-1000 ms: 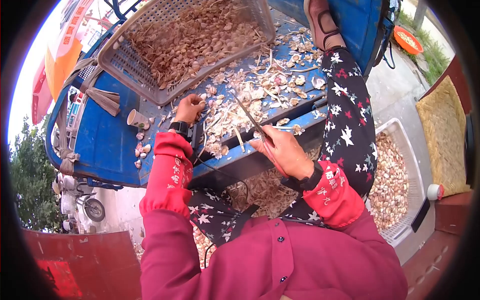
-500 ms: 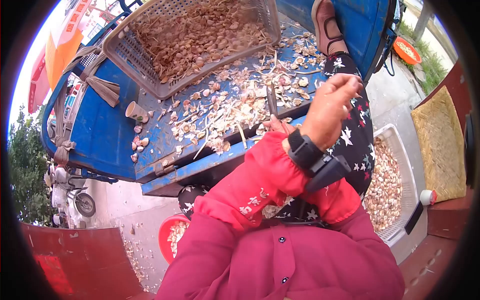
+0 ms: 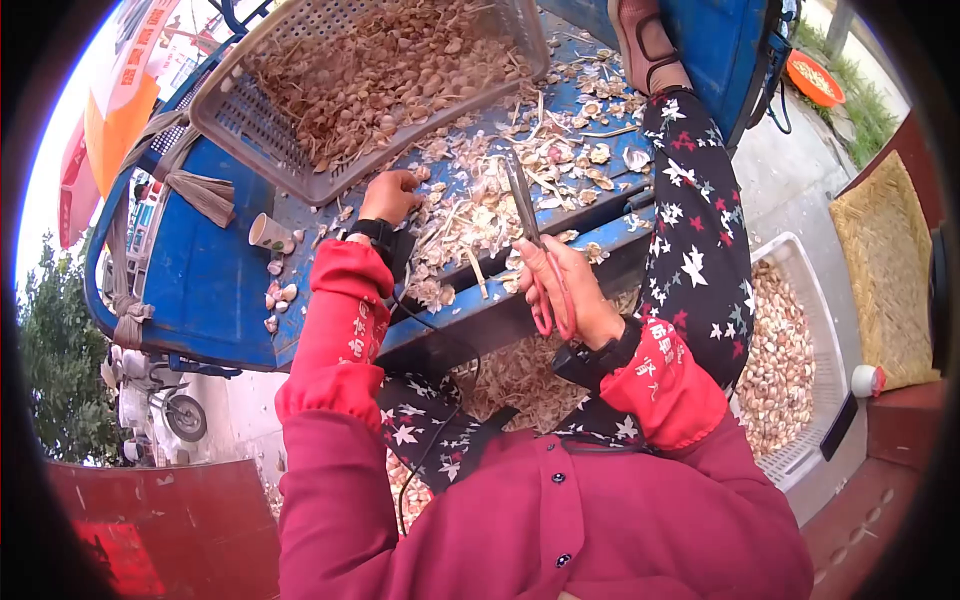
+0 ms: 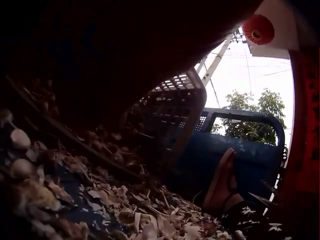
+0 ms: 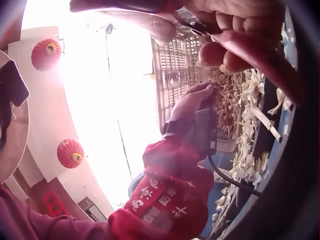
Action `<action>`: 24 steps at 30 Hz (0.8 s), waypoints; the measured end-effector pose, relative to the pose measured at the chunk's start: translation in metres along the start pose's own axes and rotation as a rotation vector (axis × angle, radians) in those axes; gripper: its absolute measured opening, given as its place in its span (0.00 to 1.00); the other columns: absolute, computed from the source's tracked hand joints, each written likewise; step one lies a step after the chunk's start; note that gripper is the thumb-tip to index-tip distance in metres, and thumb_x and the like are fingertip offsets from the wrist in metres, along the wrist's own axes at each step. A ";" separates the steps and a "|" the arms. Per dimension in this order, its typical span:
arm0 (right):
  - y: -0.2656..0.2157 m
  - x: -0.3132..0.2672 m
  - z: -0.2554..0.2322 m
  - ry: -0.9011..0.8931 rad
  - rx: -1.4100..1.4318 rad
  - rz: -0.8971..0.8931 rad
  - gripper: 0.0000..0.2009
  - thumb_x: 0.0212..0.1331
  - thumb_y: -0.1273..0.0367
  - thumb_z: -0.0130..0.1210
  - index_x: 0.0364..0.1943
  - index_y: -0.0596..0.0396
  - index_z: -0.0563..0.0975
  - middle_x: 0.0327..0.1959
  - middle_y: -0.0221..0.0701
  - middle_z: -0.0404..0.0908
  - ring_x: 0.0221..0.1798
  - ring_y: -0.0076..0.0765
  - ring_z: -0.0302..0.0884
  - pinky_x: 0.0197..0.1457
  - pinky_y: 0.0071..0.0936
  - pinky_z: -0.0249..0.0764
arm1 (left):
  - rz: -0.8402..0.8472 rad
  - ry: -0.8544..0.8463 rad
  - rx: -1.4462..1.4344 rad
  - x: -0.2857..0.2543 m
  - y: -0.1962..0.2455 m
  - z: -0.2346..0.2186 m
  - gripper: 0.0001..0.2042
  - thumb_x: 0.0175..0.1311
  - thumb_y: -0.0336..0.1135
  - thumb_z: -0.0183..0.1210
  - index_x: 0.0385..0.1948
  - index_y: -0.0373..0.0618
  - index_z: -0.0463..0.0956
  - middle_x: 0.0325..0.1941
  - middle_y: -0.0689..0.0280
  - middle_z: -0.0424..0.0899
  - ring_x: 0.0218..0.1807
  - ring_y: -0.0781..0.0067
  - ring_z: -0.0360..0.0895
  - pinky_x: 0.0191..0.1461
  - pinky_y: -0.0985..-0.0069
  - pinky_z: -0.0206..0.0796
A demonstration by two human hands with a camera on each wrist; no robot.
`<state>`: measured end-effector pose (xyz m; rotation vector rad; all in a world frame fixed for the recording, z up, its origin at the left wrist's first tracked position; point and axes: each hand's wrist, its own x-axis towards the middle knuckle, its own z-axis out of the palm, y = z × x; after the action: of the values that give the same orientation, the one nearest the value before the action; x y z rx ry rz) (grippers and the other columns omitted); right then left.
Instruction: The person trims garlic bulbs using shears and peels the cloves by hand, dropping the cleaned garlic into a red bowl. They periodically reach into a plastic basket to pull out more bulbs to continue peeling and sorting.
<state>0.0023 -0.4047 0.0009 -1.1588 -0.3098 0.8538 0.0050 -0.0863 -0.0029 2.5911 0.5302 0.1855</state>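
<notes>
In the head view my right hand holds a pair of scissors by its red handles, blades pointing away over the garlic scraps. The right wrist view shows one red handle close up along the fingers. My left hand is low over the near side of the heap, beside the crate's front rim, back of the hand up and fingers bent. A garlic clove lies by its fingertips. I cannot tell whether the left fingers pinch anything. The left wrist view is mostly dark, with peelings below.
A plastic crate full of garlic stands on the blue truck bed. A paper cup and several loose cloves are at left. On the ground at right is a white basket of cloves. A foot rests on the bed.
Half a second ago the left hand was crossed over the right forearm, near the right thigh; it is now back left at the heap. The scissors stay in the right hand, handles now lower.
</notes>
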 end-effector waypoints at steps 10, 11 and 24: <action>0.007 0.002 -0.001 0.056 -0.483 -0.233 0.19 0.52 0.55 0.55 0.30 0.60 0.70 0.17 0.34 0.70 0.21 0.31 0.71 0.26 0.30 0.66 | -0.141 -0.133 -0.711 -0.019 -0.007 0.001 0.06 0.51 0.25 0.56 0.31 0.40 0.72 0.26 0.67 0.76 0.29 0.77 0.73 0.33 0.82 0.66; -0.002 -0.004 0.001 0.071 -0.697 -0.323 0.18 0.52 0.58 0.55 0.34 0.60 0.70 0.18 0.34 0.71 0.21 0.33 0.71 0.26 0.28 0.67 | -0.197 -0.108 -0.841 -0.029 0.001 -0.003 0.06 0.54 0.22 0.54 0.34 0.38 0.70 0.28 0.66 0.77 0.32 0.79 0.74 0.36 0.84 0.67; 0.003 -0.009 0.006 0.153 -1.268 -0.616 0.20 0.46 0.60 0.58 0.41 0.59 0.69 0.25 0.38 0.71 0.29 0.43 0.72 0.30 0.34 0.69 | 0.036 -0.083 -1.129 -0.106 0.097 0.000 0.19 0.51 0.18 0.51 0.47 0.37 0.62 0.35 0.65 0.74 0.38 0.76 0.73 0.43 0.80 0.68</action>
<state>-0.0091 -0.4070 0.0021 -2.0988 -1.1046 -0.0854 -0.0599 -0.2073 0.0413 1.4957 0.2248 0.2832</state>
